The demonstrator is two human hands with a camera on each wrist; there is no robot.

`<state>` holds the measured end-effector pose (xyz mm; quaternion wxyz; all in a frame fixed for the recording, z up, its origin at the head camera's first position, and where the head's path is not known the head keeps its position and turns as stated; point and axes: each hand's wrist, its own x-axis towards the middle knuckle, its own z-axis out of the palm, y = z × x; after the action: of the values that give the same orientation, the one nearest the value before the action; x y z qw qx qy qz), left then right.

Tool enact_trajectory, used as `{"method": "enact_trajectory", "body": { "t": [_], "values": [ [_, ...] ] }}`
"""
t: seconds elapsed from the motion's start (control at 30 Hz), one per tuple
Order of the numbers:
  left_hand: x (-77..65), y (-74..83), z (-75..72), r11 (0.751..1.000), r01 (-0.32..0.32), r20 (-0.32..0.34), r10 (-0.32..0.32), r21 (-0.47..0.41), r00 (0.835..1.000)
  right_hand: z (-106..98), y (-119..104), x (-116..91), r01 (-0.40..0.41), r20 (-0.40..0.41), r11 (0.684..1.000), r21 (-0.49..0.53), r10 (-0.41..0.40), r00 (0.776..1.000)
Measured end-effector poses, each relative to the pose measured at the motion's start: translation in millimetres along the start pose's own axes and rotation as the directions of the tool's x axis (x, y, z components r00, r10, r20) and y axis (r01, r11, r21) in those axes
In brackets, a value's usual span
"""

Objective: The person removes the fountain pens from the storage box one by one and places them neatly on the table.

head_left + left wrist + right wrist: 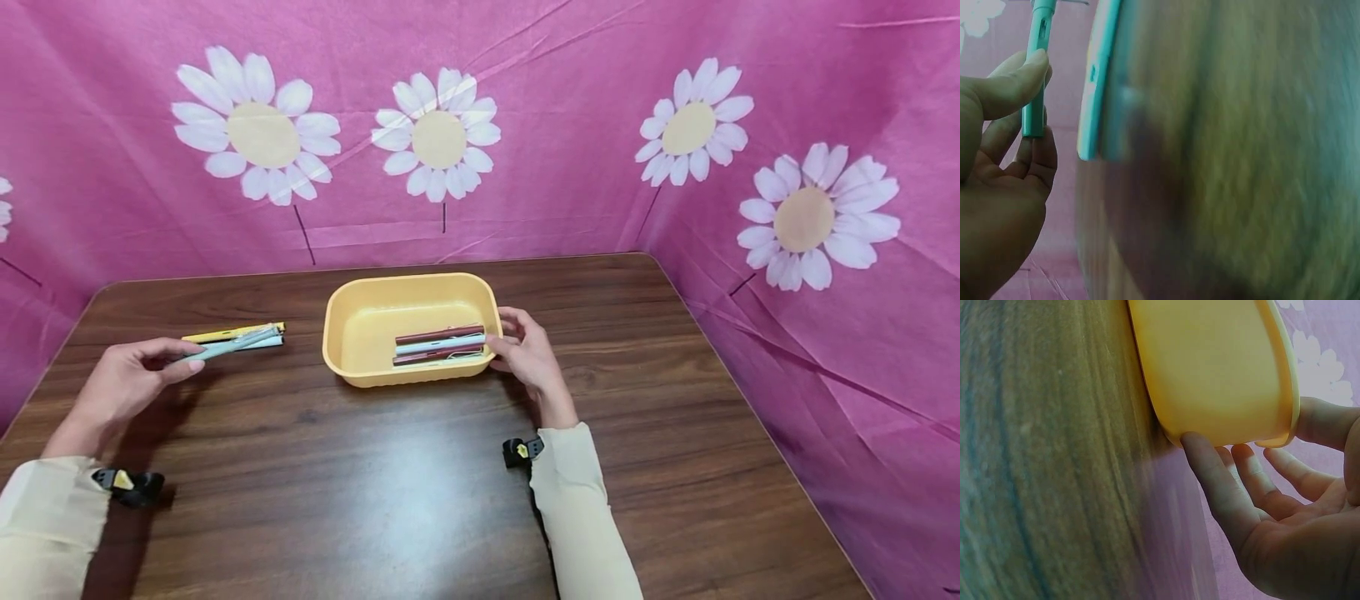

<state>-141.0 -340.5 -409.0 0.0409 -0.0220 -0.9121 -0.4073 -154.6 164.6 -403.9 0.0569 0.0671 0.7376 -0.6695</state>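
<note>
At the left, my left hand (135,379) pinches a teal pen (238,342) between thumb and fingers. In the left wrist view this pen (1035,106) is raised off the table, apart from another light-blue pen (1094,94). Beneath it on the table lie a yellow pen (213,337) and the light-blue pen, partly covered. My right hand (531,354) holds the right end of a yellow plastic basket (360,381), thumb over the rim and fingers against the outer wall (1216,375). Inside lie several pens: dark red (431,337), light blue (442,344) and pale green (457,360).
The brown wooden table (337,500) reaches back to a pink cloth (540,150) printed with daisies, which also hangs along the right side. The basket stands near the table's back edge. Each wrist bears a small black camera (129,486).
</note>
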Motion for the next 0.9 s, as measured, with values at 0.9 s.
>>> {"method": "enact_trajectory", "body": {
  "t": [0.9],
  "values": [
    [14.6,-18.7,10.1,0.963,-0.159,0.059,0.150,0.215,0.987,-1,0,-1,0.006,0.008,1.000,-0.013,-0.006,1.000]
  ]
}}
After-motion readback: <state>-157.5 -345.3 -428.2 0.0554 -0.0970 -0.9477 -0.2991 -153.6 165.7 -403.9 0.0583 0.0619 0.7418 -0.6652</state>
